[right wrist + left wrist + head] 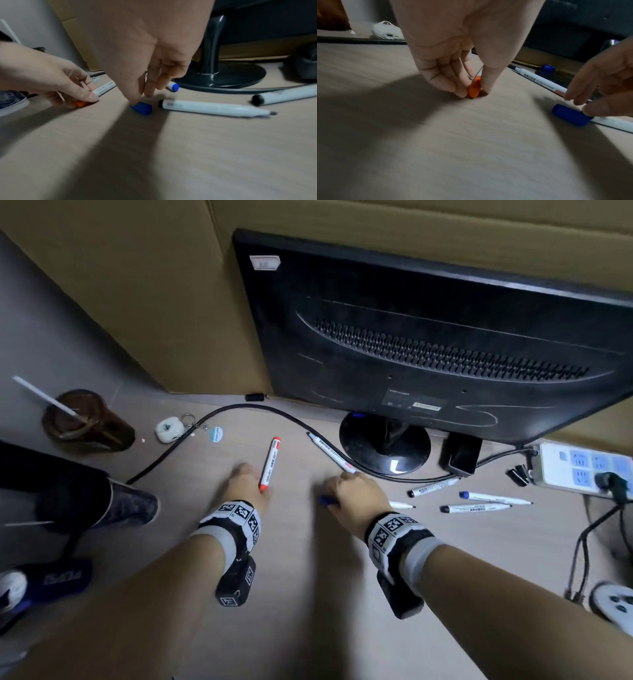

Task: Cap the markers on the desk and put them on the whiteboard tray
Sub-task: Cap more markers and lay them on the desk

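Note:
A red marker (270, 463) lies on the desk (308, 594). My left hand (251, 482) pinches its orange near end (474, 90) between thumb and fingertips. A loose blue cap (141, 108) lies on the desk, and my right hand (346, 491) has thumb and fingertips closed on it. Just beyond that hand, an uncapped blue marker (330, 451) points at the monitor base. An uncapped black marker (214, 108) lies right beside the cap. To the right lie more uncapped markers (493, 498), one black (433, 487). No whiteboard tray is in view.
A black monitor (445, 337) on a round base (411, 455) stands behind the markers, with a black cable (239, 408) curving in front. A power strip (582, 467) sits at right. A brown cup (85, 419), an earbud case (169, 429) and a dark shoe (130, 505) are at left.

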Tool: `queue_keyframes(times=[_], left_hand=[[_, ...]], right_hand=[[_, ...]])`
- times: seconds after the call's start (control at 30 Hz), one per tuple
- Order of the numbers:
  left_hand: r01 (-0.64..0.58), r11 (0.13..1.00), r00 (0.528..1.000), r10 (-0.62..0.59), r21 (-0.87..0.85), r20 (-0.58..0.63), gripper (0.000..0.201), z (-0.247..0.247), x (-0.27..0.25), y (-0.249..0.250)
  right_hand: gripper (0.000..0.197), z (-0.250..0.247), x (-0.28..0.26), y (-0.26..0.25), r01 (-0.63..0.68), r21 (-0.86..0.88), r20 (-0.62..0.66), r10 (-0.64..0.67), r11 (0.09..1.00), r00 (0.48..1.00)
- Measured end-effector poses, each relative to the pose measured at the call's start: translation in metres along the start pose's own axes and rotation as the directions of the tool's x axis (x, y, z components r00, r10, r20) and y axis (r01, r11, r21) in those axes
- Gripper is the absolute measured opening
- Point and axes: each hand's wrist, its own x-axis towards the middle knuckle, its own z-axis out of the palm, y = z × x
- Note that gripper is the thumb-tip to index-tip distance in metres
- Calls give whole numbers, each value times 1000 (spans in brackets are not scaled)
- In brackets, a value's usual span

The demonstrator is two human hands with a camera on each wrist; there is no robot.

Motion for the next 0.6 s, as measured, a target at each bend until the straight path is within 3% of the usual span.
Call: queue_keyframes(times=[0.17,0.27,0.43,0.6], left_hand=[[-108,994,993,107,-17,-47,29,-7,7,1],[-206,977,975,202,-45,-90,25,-13,11,12],[-278,955,960,280,-104,6,11,-14,23,47],[-231,972,970,234,-38,66,38,-3,29,89]], right_hand=[[23,13,15,-8,-60,-6,29,61,998,998],[25,12,18,-10,-24,27,17,24,999,1000],[21,-9,12,-3,-17,285,-123,54,958,991],[21,-22,-14,39,-78,392,-196,167,917,966]])
